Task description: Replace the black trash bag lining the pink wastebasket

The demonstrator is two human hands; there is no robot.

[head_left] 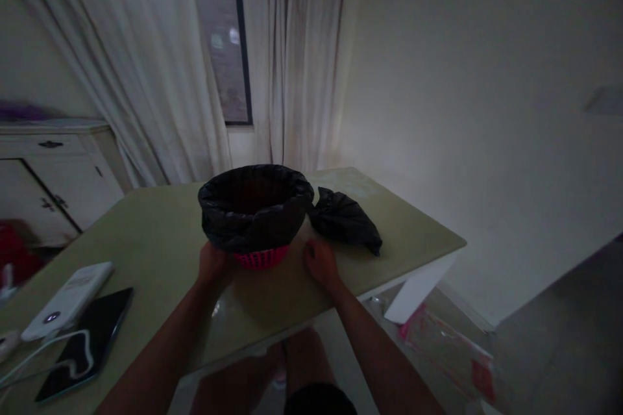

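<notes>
A pink plastic basket (261, 258) stands upright on the table, its slotted lower side showing beneath a black bin bag (243, 223) that lines it and folds over the rim. My left hand (213, 264) is at the basket's left side, just under the hanging bag edge; its fingers are mostly hidden, so I cannot tell whether it grips. To the right of the basket, my right hand (321, 262) rests on the table with fingers curled in and nothing visible in them. Close beyond it lies a second, crumpled black bag (346, 217).
The pale green table (160, 226) carries a white power bank (68, 298), a dark tablet or phone (95, 343) and a white cable (87, 343) at left. Clear plastic packaging (448, 350) lies on the floor at right. Curtains (306, 64) and a white cabinet (78, 168) stand behind.
</notes>
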